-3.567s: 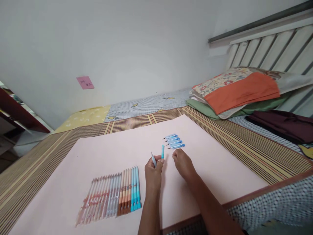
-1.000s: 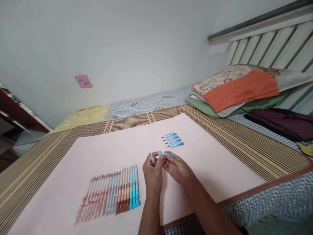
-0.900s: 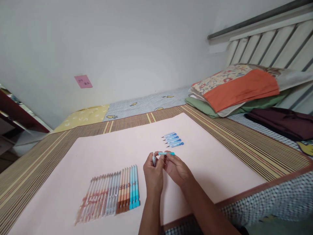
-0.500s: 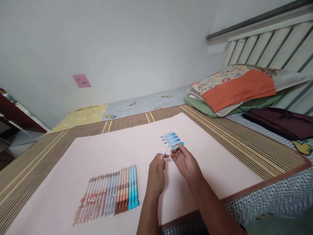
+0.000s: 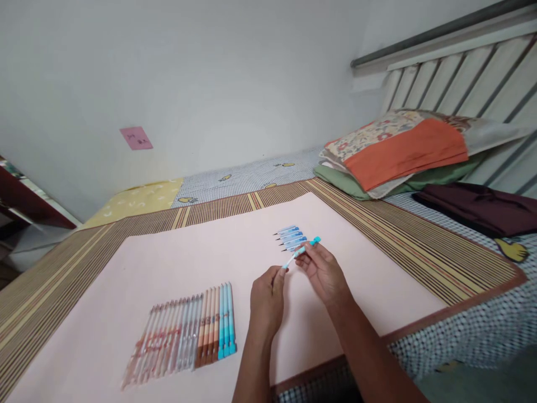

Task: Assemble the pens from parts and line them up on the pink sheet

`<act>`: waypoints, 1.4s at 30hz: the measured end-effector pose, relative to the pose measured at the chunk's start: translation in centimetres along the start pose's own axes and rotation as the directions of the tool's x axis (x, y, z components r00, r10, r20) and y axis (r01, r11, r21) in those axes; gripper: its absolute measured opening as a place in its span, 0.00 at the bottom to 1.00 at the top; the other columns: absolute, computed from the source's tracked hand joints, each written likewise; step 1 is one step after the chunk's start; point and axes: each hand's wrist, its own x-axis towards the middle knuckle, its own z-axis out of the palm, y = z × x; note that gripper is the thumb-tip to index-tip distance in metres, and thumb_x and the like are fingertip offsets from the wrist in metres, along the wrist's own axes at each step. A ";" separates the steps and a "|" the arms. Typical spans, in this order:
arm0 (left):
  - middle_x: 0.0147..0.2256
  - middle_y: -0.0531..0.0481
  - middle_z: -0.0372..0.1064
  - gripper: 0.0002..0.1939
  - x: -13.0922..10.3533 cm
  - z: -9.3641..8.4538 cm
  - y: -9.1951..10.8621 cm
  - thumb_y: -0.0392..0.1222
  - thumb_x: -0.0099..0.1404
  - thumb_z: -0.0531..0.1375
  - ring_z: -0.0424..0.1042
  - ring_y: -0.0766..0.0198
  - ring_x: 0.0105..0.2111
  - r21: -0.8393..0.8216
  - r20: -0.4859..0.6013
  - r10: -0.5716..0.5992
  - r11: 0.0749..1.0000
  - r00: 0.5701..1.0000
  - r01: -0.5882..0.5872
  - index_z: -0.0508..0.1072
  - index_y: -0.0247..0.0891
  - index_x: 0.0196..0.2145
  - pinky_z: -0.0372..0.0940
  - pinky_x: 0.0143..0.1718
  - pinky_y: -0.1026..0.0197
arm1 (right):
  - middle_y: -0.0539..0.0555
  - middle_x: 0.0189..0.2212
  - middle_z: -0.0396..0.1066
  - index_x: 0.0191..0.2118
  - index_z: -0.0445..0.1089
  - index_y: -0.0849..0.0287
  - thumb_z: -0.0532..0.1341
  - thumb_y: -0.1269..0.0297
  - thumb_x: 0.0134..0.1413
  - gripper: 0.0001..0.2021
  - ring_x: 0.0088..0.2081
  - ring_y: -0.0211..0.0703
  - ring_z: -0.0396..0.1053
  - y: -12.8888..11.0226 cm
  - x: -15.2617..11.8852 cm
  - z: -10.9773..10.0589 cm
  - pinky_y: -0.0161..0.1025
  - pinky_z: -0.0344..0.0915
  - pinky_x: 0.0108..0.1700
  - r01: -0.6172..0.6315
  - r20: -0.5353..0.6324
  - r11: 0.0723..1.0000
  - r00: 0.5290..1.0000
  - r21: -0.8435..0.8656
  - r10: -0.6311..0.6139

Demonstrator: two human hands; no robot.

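My left hand [image 5: 267, 296] pinches the pale blue end piece of a pen, from which a thin white refill [image 5: 291, 259] points up to the right. Between the fingers of my right hand [image 5: 326, 274] is the pen's turquoise barrel [image 5: 314, 242]. Refill and barrel lie in one line, and the refill's far end meets the barrel's opening; how deep it sits inside, I cannot tell. Just beyond my fingers lie several short blue-and-white pieces with dark pointed tips [image 5: 289, 235], side by side on a pale pink sheet [image 5: 201, 254].
At the left lies a row of pens: several clear ones with reddish marks [image 5: 159, 341], several peach-and-brown ones [image 5: 208, 327] and three turquoise ones [image 5: 226, 322]. Under the sheet is a striped mat [image 5: 419, 246]. Folded pillows [image 5: 406, 151] and a dark maroon cloth [image 5: 478, 207] rest at the right.
The refill and the turquoise barrel were apart and at different angles; now they are lined up and meet. My right hand has turned the barrel so that it slants up to the right.
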 end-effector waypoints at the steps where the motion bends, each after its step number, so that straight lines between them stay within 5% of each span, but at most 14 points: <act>1: 0.25 0.54 0.65 0.21 -0.1 -0.1 0.0 0.54 0.73 0.50 0.62 0.62 0.27 0.015 0.015 -0.002 1.000 1.000 0.002 0.77 0.40 0.37 0.51 0.31 0.61 | 0.51 0.30 0.75 0.35 0.76 0.58 0.74 0.54 0.47 0.15 0.33 0.38 0.71 -0.2 0.1 -0.1 0.35 0.68 0.36 0.018 0.003 0.999 1.000 -0.046 -0.018; 5: 0.23 0.54 0.63 0.21 -0.3 -0.2 0.1 0.56 0.72 0.51 0.59 0.64 0.25 -0.005 0.102 -0.029 1.000 0.994 0.029 0.77 0.39 0.38 0.50 0.28 0.61 | 0.52 0.30 0.74 0.35 0.76 0.58 0.73 0.51 0.47 0.16 0.32 0.38 0.69 -0.9 0.2 -0.7 0.36 0.67 0.36 0.055 0.046 0.968 0.998 -0.245 -0.045; 9: 0.18 0.57 0.57 0.25 -0.4 -0.2 0.3 0.59 0.71 0.51 0.54 0.66 0.19 -0.239 0.233 -0.080 0.961 0.969 0.136 0.77 0.36 0.38 0.48 0.25 0.62 | 0.53 0.32 0.75 0.37 0.77 0.58 0.72 0.51 0.49 0.16 0.32 0.39 0.69 -1.3 0.1 -1.2 0.37 0.66 0.37 0.009 0.168 0.958 0.985 -0.285 0.040; 16: 0.12 0.60 0.52 0.26 -0.5 0.0 0.2 0.60 0.70 0.54 0.44 0.72 0.14 -0.661 0.403 -0.025 0.684 0.915 0.310 0.75 0.32 0.34 0.44 0.21 0.63 | 0.54 0.34 0.75 0.41 0.77 0.58 0.69 0.53 0.54 0.15 0.37 0.42 0.70 -1.4 -0.4 -1.1 0.41 0.65 0.43 -0.045 0.303 0.979 0.947 -0.201 0.106; 26: 0.12 0.62 0.48 0.25 -0.3 0.7 0.4 0.61 0.66 0.60 0.41 0.74 0.14 -0.769 0.460 -0.009 0.495 0.888 0.404 0.73 0.32 0.31 0.38 0.20 0.64 | 0.53 0.36 0.74 0.42 0.77 0.56 0.71 0.58 0.54 0.12 0.35 0.38 0.68 -1.5 -0.4 -1.5 0.38 0.64 0.42 -0.092 0.362 0.979 0.920 -0.181 0.153; 38: 0.15 0.62 0.46 0.22 -0.3 1.4 0.4 0.59 0.67 0.58 0.40 0.72 0.17 -0.750 0.375 0.009 0.591 0.927 0.298 0.72 0.34 0.31 0.38 0.22 0.63 | 0.53 0.34 0.71 0.41 0.75 0.58 0.69 0.56 0.55 0.12 0.30 0.38 0.64 -2.3 -0.6 -1.0 0.38 0.62 0.34 -0.018 0.399 0.961 0.907 -0.276 0.132; 42: 0.16 0.60 0.53 0.21 -0.3 1.6 0.3 0.58 0.67 0.59 0.46 0.72 0.18 -0.637 0.232 -0.039 0.749 0.972 0.183 0.72 0.35 0.33 0.42 0.23 0.64 | 0.51 0.30 0.71 0.34 0.74 0.59 0.70 0.56 0.53 0.11 0.29 0.38 0.63 -2.5 -0.7 -0.1 0.38 0.61 0.34 0.039 0.355 0.936 0.930 -0.349 0.094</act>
